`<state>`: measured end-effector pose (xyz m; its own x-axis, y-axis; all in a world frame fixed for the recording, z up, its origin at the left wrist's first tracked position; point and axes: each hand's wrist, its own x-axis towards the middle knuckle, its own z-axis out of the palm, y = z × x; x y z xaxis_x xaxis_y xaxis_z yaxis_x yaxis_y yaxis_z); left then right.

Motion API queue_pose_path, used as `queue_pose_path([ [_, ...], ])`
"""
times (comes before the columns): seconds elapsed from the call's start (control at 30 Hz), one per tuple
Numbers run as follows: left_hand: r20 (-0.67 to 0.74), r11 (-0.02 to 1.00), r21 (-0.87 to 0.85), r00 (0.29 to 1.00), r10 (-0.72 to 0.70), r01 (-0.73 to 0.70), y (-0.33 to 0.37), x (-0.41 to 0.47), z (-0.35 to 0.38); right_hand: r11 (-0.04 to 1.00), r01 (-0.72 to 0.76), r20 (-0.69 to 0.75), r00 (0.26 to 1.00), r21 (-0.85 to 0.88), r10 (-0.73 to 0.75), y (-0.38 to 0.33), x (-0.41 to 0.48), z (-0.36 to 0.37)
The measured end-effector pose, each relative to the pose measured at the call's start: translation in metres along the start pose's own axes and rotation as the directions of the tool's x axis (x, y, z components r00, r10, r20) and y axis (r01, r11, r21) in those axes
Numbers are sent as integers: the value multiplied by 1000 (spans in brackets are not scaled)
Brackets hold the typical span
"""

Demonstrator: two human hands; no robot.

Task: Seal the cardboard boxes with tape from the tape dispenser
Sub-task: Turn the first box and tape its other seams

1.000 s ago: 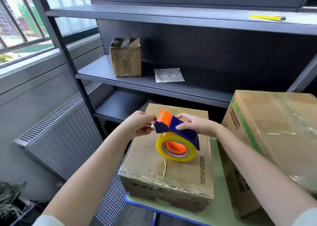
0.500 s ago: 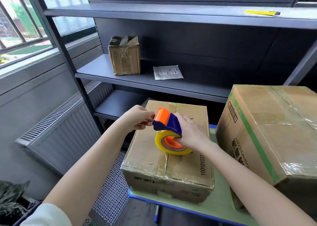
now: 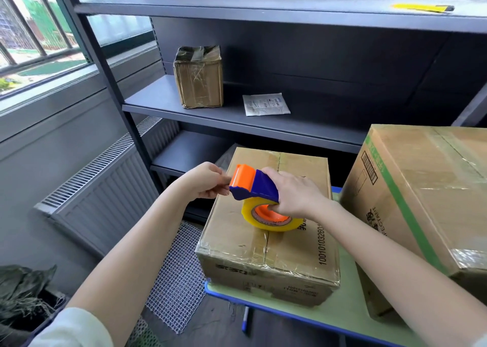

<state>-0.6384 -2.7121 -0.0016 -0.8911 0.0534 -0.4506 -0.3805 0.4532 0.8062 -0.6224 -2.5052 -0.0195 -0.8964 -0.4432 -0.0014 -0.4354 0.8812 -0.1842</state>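
A blue and orange tape dispenser [image 3: 253, 185] with a yellowish tape roll [image 3: 271, 218] hovers over the middle cardboard box [image 3: 237, 230]. My right hand [image 3: 292, 193] grips the dispenser from above, thumb in the roll's orange core. My left hand [image 3: 205, 180] pinches at the dispenser's orange front end, where the tape end would be; the tape itself is too clear to make out. The box sits on a green table [image 3: 340, 304], its centre seam showing old glossy tape. A bigger cardboard box [image 3: 421, 201] stands to the right.
Grey metal shelves [image 3: 237, 119] stand behind, holding a small taped box [image 3: 199, 77] and a white packet [image 3: 266, 104]. A yellow utility knife [image 3: 421, 7] lies on the top shelf. A radiator [image 3: 105, 183] and window are at left; white mesh [image 3: 176, 275] lies on the floor.
My right hand shifted from the dispenser's side to gripping it from above with the thumb in the core. The dispenser tilted flatter over the box. The view moved closer.
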Motion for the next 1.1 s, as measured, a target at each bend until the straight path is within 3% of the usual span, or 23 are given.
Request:
queue_pose_path([
  [0.3, 43, 979, -201, 999, -27, 35, -41, -10, -9, 984, 129, 133, 985, -119, -112, -27, -10, -25],
  [0.63, -36, 989, -146, 999, 23, -28, -44, -35, -13, 994, 87, 234, 970, -63, -70, -48, -31, -40],
  [0.77, -133, 999, -18, 990, 35, -38, -47, -48, -30, 994, 73, 299, 953, -85, -44, -37, -42, -37],
  [1.0, -105, 989, -143, 993, -60, 44, -92, -53, -33, 974, 141, 318, 945, -177, -79, -38, -60, -33],
  [1.1, -119, 994, -97, 991, -56, 45, -100, -51, -36, 959, 175, 315, 944, -222, -100, -44, -61, -32],
])
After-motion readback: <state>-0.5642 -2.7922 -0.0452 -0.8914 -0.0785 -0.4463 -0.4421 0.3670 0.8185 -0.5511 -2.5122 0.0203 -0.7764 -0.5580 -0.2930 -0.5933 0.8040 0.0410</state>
